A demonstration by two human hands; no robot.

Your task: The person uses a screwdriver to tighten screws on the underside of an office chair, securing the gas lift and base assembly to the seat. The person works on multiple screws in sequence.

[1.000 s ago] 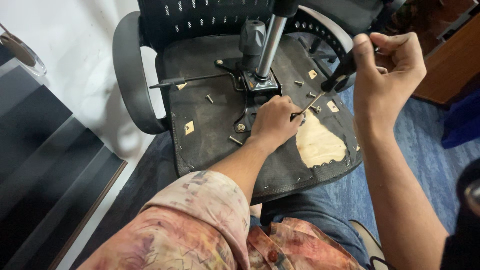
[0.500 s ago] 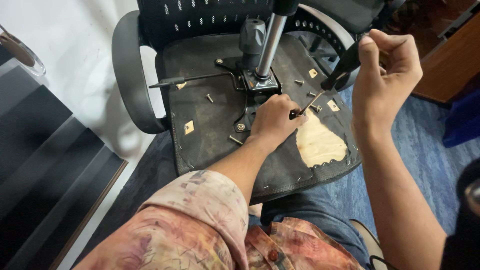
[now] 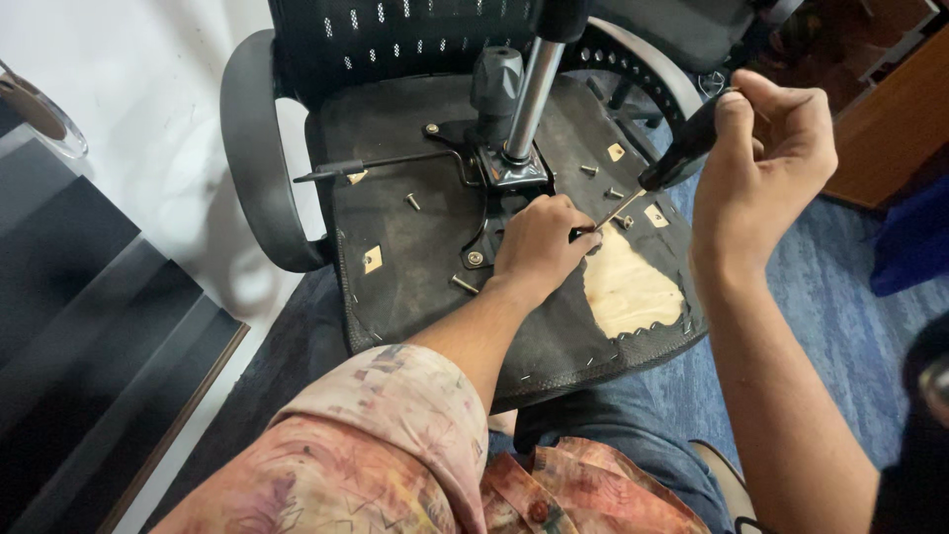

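Observation:
An office chair lies tipped over with the black underside of its seat [image 3: 415, 287] facing me. A chrome gas cylinder [image 3: 529, 99] rises from the metal mechanism plate at its centre. My right hand [image 3: 766, 148] is closed around the black handle of a screwdriver [image 3: 682, 153]. Its thin shaft slants down to the left. My left hand [image 3: 539, 242] rests on the seat beside the plate and pinches the shaft's tip. Whatever is at the tip is hidden by my fingers. Screws [image 3: 412, 201] stick up from the seat board. A torn patch shows bare plywood [image 3: 628, 292].
A thin adjustment lever [image 3: 386, 166] juts left from the mechanism. The grey armrest [image 3: 247, 158] curves along the seat's left side. Dark steps [image 3: 89, 326] lie at the left, wooden furniture [image 3: 890, 129] at the upper right, and blue carpet [image 3: 840, 297] is underneath.
My right hand has shifted slightly on the screwdriver handle. My left hand stays at the tip, and the chair has not moved.

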